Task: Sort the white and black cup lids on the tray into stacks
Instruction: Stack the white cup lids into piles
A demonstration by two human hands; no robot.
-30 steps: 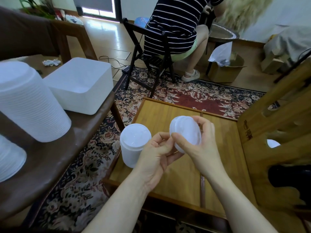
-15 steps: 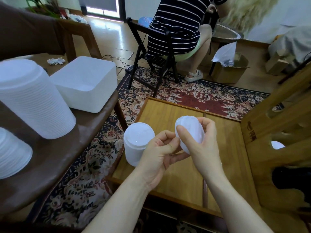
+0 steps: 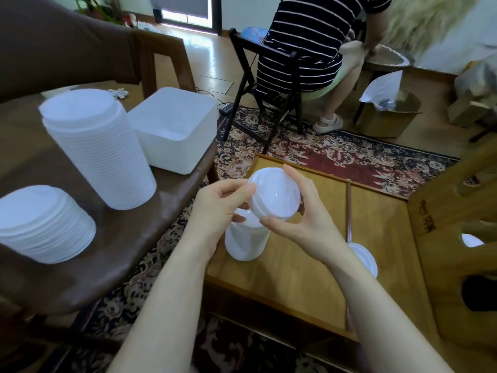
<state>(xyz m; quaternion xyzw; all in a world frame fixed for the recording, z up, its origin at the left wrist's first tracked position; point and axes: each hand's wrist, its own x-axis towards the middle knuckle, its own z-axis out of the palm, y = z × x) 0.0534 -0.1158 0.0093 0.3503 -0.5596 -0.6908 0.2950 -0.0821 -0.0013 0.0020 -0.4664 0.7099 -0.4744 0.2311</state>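
the only writing is a dark stamped mark on the wooden panel (image 3: 441, 238) at the right: a small logo above two characters, too blurred to read.

both hands hold one white lid (image 3: 274, 196) in the air above the tray (image 3: 317, 286). the lid is round, glossy and translucent white, with a raised rim and a domed face tilted toward the camera. the right hand (image 3: 304, 219) wraps it from the right, fingers curled over its far edge and thumb under its near edge. the left hand (image 3: 215, 211) pinches its left edge with the thumb and fingertips, the other fingers loosely curled.

directly under the lid stands a short stack (image 3: 246, 243) of white lids on the tray, partly hidden by the hands. another white lid (image 3: 364, 258) lies flat on the tray, half covered by the right forearm.

on the brown seat (image 3: 121, 238) to the left stand a tall pile (image 3: 99, 149) of ribbed white lids, a lower pile (image 3: 43, 222) nearer the camera, and an open white bin (image 3: 174, 127) behind the tall one.

a person in a striped top (image 3: 309, 36) sits on a black chair (image 3: 266, 84) beyond the rug (image 3: 336, 154).
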